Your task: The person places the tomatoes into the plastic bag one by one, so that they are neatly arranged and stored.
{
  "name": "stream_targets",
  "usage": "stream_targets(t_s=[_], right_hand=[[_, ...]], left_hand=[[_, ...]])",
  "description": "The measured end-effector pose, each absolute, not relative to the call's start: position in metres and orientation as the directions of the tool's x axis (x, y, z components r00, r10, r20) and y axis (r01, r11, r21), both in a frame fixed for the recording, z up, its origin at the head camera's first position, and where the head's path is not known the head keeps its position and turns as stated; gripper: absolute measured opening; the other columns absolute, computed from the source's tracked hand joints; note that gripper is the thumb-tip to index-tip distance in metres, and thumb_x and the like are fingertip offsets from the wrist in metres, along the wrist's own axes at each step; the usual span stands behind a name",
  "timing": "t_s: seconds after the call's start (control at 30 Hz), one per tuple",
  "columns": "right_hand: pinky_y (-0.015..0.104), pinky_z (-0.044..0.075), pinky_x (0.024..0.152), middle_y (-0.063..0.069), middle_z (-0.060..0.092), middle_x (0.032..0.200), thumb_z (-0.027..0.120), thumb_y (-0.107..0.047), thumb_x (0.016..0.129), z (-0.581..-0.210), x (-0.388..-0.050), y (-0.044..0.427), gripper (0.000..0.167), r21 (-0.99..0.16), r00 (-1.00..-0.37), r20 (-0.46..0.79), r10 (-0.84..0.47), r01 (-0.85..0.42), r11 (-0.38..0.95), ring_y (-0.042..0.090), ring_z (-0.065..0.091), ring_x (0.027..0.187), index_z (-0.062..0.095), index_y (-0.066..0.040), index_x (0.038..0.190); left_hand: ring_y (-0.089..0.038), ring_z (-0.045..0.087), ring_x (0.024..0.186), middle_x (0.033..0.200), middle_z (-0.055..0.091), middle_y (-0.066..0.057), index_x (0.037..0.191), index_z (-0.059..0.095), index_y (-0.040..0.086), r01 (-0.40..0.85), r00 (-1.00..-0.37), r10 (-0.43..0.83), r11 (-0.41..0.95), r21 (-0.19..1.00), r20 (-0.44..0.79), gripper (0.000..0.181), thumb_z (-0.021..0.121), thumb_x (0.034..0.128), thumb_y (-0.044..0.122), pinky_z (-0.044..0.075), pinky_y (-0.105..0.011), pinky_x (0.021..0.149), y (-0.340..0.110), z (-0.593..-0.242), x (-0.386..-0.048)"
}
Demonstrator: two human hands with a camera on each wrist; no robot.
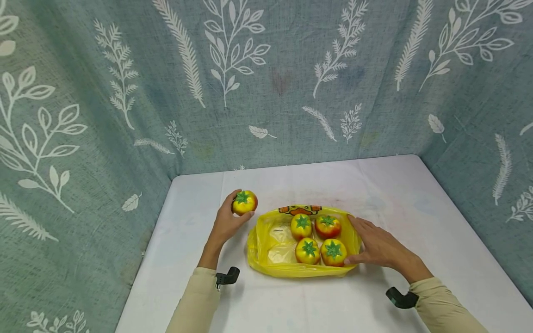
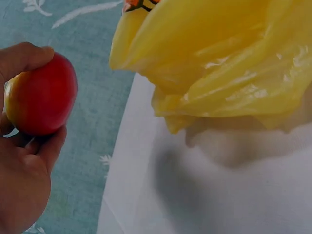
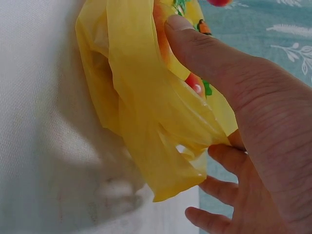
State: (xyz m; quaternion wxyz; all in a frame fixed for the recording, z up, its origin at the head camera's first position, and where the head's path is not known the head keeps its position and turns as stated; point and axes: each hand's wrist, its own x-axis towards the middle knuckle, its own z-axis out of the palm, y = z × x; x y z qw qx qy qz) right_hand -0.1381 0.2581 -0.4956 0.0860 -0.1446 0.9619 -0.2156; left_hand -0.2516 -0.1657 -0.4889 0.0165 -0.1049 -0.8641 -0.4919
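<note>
A red and yellow tomato [image 1: 244,202] with a green star-shaped top is pinched between the thumb and fingers of my left hand [image 1: 228,222], above the table and left of the bag. A yellow plastic bag [image 1: 260,259] lies with its mouth spread wide, and several similar tomatoes [image 1: 307,250] sit in its right half. My right hand [image 1: 381,245] spans the bag's right end, its thumb by the near right tomato [image 1: 333,252]. In the right wrist view, spread fingers [image 3: 226,158] touch the bag's edge, the thumb lying over the rim.
A white-covered table [image 1: 291,305] lies under the bag. Green-grey curtains [image 1: 283,92] with white leaf prints hang behind it and on both sides. Clear packaging [image 1: 281,243] shows in the bag's left half. Both wrists wear black mounts [image 1: 227,276].
</note>
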Motion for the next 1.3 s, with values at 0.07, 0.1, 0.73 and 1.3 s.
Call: stream_targets(t_s=[0.07,0.1,0.73,1.3], right_hand=[[0.070,0.034,0.106,0.027,0.035,0.156,0.077,-0.074,0.069,-0.495,-0.138,0.258,0.129,-0.439,-0.943,-0.098,-0.317,-0.245,0.864,0.049,0.034,0.141,0.022,0.000,0.159],[0.070,0.034,0.106,0.027,0.035,0.156,0.077,-0.073,0.068,-0.495,-0.138,0.259,0.129,-0.439,-0.943,-0.096,-0.318,-0.247,0.864,0.049,0.034,0.141,0.022,0.000,0.159],[0.070,0.034,0.106,0.027,0.036,0.156,0.078,-0.072,0.069,-0.496,-0.137,0.259,0.128,-0.440,-0.945,-0.084,-0.316,-0.249,0.863,0.049,0.036,0.140,0.024,0.002,0.158],[0.069,0.035,0.106,0.025,0.036,0.156,0.077,-0.074,0.069,-0.499,-0.138,0.261,0.127,-0.439,-0.945,-0.071,-0.319,-0.258,0.861,0.048,0.036,0.140,0.024,0.001,0.158]], left_hand=[[-0.033,0.052,0.127,0.147,0.046,-0.017,0.153,0.037,0.009,0.202,-0.975,0.183,0.492,0.847,0.127,0.082,0.081,0.0855,0.021,0.043,-0.050,0.109,-0.164,-0.485,-0.250],[-0.033,0.052,0.127,0.147,0.046,-0.017,0.153,0.037,0.009,0.207,-0.973,0.193,0.492,0.845,0.126,0.082,0.081,0.0857,0.022,0.043,-0.050,0.109,-0.164,-0.484,-0.249],[-0.030,0.055,0.123,0.145,0.051,-0.014,0.152,0.041,0.009,0.265,-0.937,0.331,0.474,0.840,0.109,0.078,0.081,0.0854,0.019,0.043,-0.048,0.109,-0.151,-0.472,-0.239],[-0.023,0.057,0.120,0.141,0.054,-0.008,0.152,0.043,0.012,0.270,-0.901,0.432,0.482,0.833,0.042,0.077,0.081,0.0856,0.023,0.046,-0.044,0.107,-0.137,-0.469,-0.228]])
